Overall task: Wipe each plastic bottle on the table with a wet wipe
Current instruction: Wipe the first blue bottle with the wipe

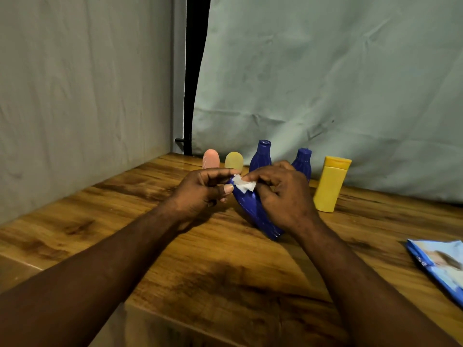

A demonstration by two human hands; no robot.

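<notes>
Head view looks down on a wooden counter [225, 271] where both hands meet around a blue bottle [253, 211] near the middle of the frame. The bottle is tilted, its top toward eleven o'clock and its base toward five o'clock; whether the base touches the counter cannot be told. The left hand [203, 189] has its fingers curled, thumb against the bottle's upper end and forefinger reaching over to it. The right hand [283, 196] lies over the bottle's body, its fingers curled, its forefinger and thumb pinching a small white wet wipe [244, 184] against the top of the bottle. Beyond the hands, at twelve o'clock, a row of bottles stands along a pale cloth backdrop [325, 71]: a pink bottle [211, 159], a pale yellow bottle [234, 161], an upright blue bottle [261, 155], and a second blue bottle [303, 161] partly hidden behind the right hand. At two o'clock from the held bottle stands a yellow capped bottle [330, 184], just beside the right hand. A light blue wipe pack [441, 264] lies flat at four o'clock, well apart, cut by the frame's edge.
</notes>
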